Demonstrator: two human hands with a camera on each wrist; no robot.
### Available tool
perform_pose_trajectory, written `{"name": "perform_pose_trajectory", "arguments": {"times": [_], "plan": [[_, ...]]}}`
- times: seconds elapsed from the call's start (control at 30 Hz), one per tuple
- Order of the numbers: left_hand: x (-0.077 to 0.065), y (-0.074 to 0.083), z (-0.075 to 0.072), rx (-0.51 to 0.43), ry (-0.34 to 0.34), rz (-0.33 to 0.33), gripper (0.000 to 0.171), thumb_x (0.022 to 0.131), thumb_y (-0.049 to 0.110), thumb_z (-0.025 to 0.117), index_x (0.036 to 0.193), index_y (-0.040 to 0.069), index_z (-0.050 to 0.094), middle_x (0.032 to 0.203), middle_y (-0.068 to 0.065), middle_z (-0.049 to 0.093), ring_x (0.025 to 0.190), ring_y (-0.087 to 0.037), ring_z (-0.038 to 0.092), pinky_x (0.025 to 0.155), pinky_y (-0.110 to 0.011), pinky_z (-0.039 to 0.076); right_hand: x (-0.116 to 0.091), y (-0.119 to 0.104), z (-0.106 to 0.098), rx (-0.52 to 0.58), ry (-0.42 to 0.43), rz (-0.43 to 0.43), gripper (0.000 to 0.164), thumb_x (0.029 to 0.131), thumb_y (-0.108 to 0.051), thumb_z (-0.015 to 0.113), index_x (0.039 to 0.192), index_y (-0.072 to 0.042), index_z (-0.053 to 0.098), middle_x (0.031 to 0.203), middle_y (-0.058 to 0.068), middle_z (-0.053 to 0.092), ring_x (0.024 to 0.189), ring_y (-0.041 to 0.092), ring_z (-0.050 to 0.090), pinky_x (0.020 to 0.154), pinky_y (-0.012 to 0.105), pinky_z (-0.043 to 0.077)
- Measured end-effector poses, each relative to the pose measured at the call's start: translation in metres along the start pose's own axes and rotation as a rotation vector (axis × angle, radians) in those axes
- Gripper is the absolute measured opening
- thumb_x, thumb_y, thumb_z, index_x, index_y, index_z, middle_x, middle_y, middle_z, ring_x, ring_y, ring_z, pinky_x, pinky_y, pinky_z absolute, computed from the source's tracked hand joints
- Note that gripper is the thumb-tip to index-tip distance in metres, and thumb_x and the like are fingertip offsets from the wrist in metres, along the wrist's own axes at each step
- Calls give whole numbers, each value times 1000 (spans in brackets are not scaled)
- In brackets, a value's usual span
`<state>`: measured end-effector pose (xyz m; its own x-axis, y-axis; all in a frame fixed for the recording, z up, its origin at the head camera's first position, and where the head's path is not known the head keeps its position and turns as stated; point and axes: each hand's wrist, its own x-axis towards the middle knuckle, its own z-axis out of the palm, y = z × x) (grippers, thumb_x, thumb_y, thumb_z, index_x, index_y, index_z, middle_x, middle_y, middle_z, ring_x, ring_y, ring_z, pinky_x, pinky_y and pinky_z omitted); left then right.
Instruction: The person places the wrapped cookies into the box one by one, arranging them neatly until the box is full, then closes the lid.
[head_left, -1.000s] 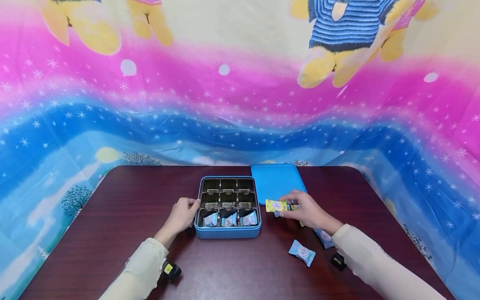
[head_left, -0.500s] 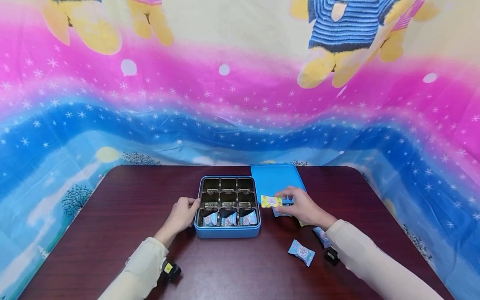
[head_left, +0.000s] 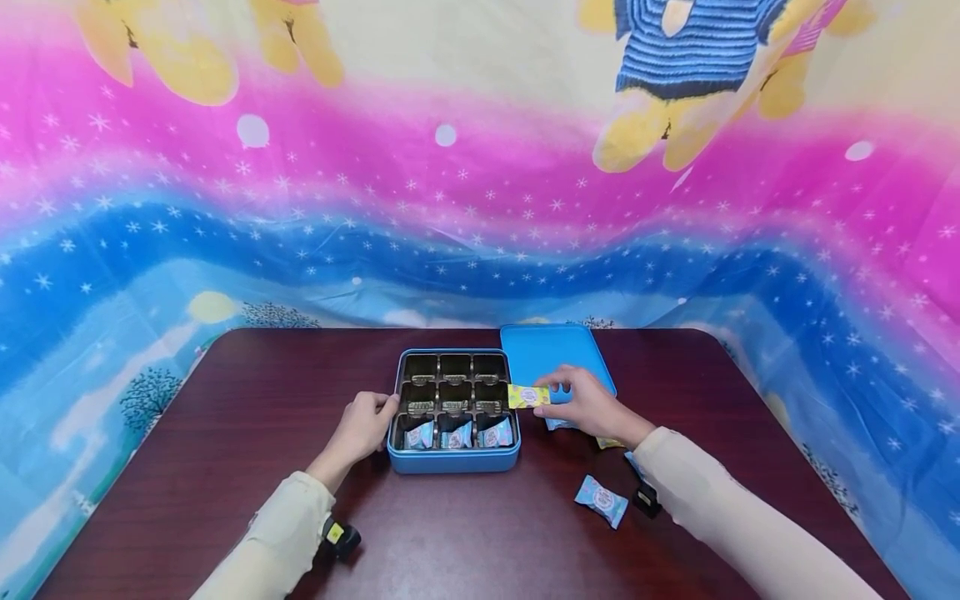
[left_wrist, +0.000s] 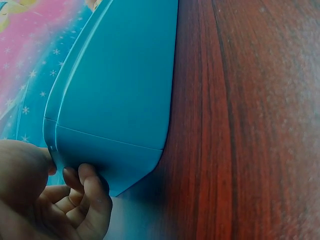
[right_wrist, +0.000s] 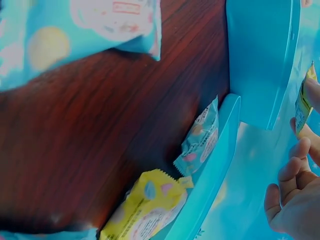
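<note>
A blue box [head_left: 453, 463] holds a clear-walled tray of nine-like square compartments, several in rows. Blue wrapped candies [head_left: 418, 435] lie in its three front compartments. My left hand [head_left: 360, 427] grips the box's left side; in the left wrist view the thumb sits at the rim and curled fingers [left_wrist: 94, 190] meet the outer wall. My right hand [head_left: 588, 404] pinches a yellow wrapped candy [head_left: 527, 397] between thumb and fingers, at the box's right rim. That candy [right_wrist: 303, 102] appears edge-on in the right wrist view, above the surface.
A blue lid [head_left: 546, 350] lies behind and right of the box. Nearer me on the dark wooden table [head_left: 465, 542] is a blue wrapped candy [head_left: 602, 501]. More candies, including a yellow one [right_wrist: 147, 207], lie beside the lid, partly under my right arm.
My right hand has carried the yellow candy leftward and slightly away from me, from in front of the lid to the box's right rim. My left hand stays at the box.
</note>
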<state>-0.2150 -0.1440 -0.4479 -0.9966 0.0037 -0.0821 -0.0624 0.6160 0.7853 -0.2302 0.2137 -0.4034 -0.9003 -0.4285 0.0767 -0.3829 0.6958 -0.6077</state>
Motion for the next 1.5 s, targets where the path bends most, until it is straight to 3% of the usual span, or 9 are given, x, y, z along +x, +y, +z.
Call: {"name": "perform_pose_trajectory", "arguments": {"times": [0.27, 0.8, 1.1, 1.5], "plan": [[0, 0, 0, -1, -2, 2, 38, 106, 25, 47, 118, -2, 70, 54, -2, 54, 41, -13, 53, 47, -29, 48, 11, -6, 6, 22, -15, 21, 38, 89, -27, 78, 122, -10, 73, 101, 4, 63, 96, 30, 50, 70, 32, 42], [1, 0, 1, -7, 3, -5, 38, 106, 26, 48, 118, -1, 71, 56, -2, 55, 41, -13, 53, 47, -29, 49, 26, -21, 17, -60, -29, 50, 37, 89, -28, 79, 124, -15, 73, 103, -1, 63, 98, 22, 50, 78, 35, 42], [1, -1, 1, -12, -3, -13, 39, 106, 26, 48, 123, -2, 68, 57, -2, 55, 41, -13, 53, 47, -29, 49, 35, -28, 21, -97, -59, 52, 38, 89, -31, 78, 123, -15, 73, 103, -1, 64, 101, 25, 51, 88, 44, 32], [1, -2, 0, -27, -3, -5, 39, 106, 26, 48, 123, -3, 68, 57, -3, 57, 41, -12, 52, 47, -29, 48, 41, -34, 26, -154, -75, 82, 37, 88, -33, 79, 121, -17, 74, 99, -3, 64, 94, 17, 50, 85, 41, 31]]}}
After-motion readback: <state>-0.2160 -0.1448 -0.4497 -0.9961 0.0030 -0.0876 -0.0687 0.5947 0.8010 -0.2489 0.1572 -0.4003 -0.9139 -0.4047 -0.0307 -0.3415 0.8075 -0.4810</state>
